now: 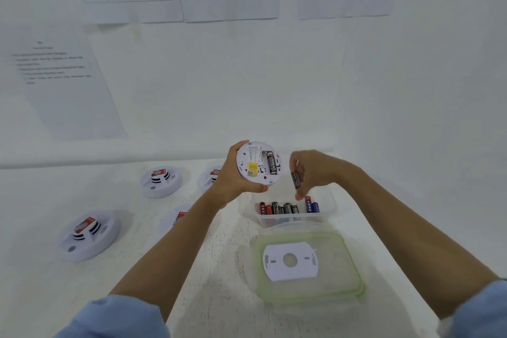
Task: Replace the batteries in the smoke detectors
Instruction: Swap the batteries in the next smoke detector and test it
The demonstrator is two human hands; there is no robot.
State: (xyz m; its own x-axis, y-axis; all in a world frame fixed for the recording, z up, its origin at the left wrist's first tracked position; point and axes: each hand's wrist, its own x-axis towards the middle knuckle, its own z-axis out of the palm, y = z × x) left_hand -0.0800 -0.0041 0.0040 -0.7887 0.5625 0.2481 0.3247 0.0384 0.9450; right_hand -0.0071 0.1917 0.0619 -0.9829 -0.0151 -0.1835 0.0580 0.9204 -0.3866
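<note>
Over white table, left hand grips open-backed detector, right hand pinches black battery.

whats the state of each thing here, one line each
held detector: back open, one fitted battery, one slot empty
left hand: grips held detector
right hand: pinches loose battery
battery tub: open
lid: off, lying flat, mounting plate on it
</note>
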